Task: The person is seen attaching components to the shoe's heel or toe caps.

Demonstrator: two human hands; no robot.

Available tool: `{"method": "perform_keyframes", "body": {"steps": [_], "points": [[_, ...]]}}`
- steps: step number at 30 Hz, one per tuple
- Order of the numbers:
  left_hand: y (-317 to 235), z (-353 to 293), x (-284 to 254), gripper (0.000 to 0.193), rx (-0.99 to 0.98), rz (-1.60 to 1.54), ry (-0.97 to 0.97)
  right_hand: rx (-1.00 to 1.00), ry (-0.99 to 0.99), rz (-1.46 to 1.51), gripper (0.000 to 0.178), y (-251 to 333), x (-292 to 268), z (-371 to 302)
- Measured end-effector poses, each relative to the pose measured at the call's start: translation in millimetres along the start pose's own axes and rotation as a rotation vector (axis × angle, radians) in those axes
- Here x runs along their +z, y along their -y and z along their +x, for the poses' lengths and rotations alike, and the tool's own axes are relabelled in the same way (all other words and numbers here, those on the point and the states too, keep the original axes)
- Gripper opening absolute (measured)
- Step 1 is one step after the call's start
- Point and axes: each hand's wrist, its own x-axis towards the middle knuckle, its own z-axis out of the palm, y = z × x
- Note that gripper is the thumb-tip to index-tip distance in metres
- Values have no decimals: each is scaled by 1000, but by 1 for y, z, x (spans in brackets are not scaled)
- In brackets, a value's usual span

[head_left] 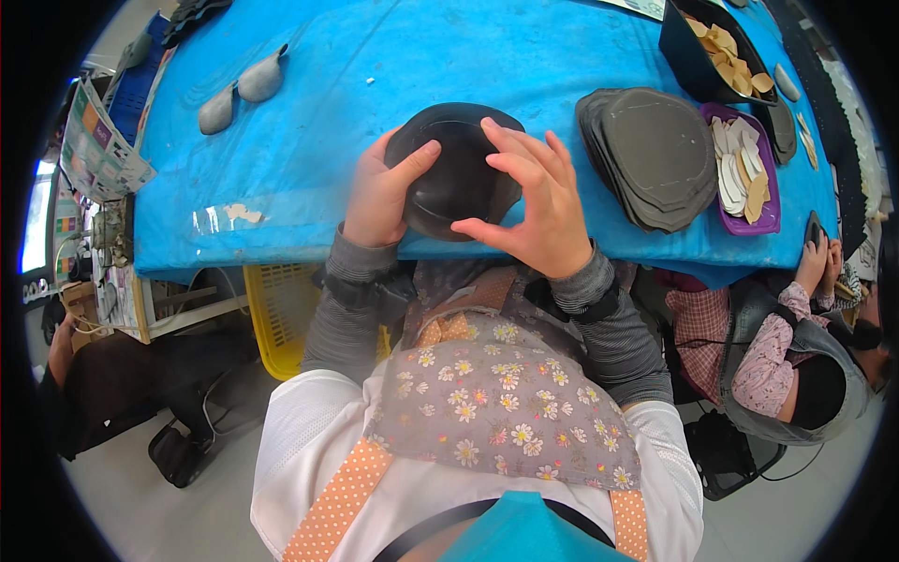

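Teal fabric [520, 532] foremost; left hand [376, 197] clasped round black piece [457, 178], right hand [552, 217] arched, fingers [521, 170] apart

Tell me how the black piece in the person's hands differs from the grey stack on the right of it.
The black piece is held, with the left hand gripping it and the right hand at it; the grey stack lies on the blue table. The black piece looks darker and shinier; the grey stack looks duller. The grey stack shows many layers and spreads wider than the black piece. Both have rounded outlines.
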Motion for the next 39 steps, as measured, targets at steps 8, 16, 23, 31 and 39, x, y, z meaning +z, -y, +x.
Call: {"method": "perform_keyframes", "body": {"steps": [8,16,23,31,39], "points": [[-9,-6,17,35,-7,-65,54,334,-267,367,61,-1,-6,1],[-43,15,28,32,6,491,244,667,-186,1030,24,-6,-17,-9],[-43,39,31,35,-6,662,406,698,-164,1093,26,-8,-15,-9],[-21,51,14,55,-134,-88,446,519,-516,612,26,-11,-1,-15],[-3,32,38,53,142,215,374,361,-441,660,42,-6,1,-24]]}}
